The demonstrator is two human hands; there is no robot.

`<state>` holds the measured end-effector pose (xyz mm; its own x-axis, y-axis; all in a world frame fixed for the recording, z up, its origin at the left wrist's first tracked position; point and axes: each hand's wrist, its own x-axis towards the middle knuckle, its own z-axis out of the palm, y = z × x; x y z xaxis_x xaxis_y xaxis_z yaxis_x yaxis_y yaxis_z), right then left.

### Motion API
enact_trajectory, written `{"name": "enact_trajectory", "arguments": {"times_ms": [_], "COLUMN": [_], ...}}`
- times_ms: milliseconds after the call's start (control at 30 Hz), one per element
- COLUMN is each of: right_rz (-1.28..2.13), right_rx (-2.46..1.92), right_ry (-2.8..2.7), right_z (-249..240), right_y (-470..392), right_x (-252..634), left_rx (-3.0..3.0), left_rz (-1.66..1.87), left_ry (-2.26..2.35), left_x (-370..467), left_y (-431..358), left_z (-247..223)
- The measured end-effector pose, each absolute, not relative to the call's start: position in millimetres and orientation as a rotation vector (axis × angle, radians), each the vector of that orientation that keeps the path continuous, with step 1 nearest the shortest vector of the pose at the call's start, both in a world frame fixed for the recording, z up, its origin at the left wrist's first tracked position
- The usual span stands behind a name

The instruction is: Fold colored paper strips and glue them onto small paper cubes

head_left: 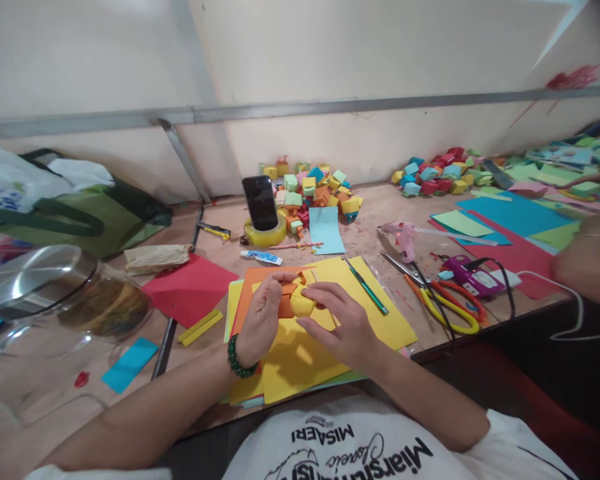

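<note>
Between my hands is a small folded paper piece, orange on its left side and yellow on its right. My left hand, with a dark green bead bracelet at the wrist, grips the orange side. The thumb and fingers of my right hand close on the yellow side. Below them lies a stack of yellow paper sheets, with orange sheets at its left. On the stack, right of my hands, rests a green pen-like tool.
Scissors, a pink glue gun and a purple power strip lie to the right, with cables. Folded paper blocks are heaped behind a phone on a tape roll. A glass jar lies left. Another person's arm reaches in at right.
</note>
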<state>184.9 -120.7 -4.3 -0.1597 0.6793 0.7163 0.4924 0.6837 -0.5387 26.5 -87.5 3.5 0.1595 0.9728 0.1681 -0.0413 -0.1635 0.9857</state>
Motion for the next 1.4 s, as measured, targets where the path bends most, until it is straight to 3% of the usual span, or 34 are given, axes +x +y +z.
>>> {"name": "enact_trajectory", "arguments": {"times_ms": [600,1400], "right_rz": [0.068,0.248], "right_rx": [-0.876,-0.844], "right_ry": [-1.847,-1.723], "right_z": [0,-1], "right_y": [-129,-130], "right_x": [184,177], "left_rx": [1.576,1.66], "left_rz": [1.313,1.401], "left_ry": [0.957,1.0], "left_x": [24,23], "left_y": [-90,-93], "left_z": [8,8]}}
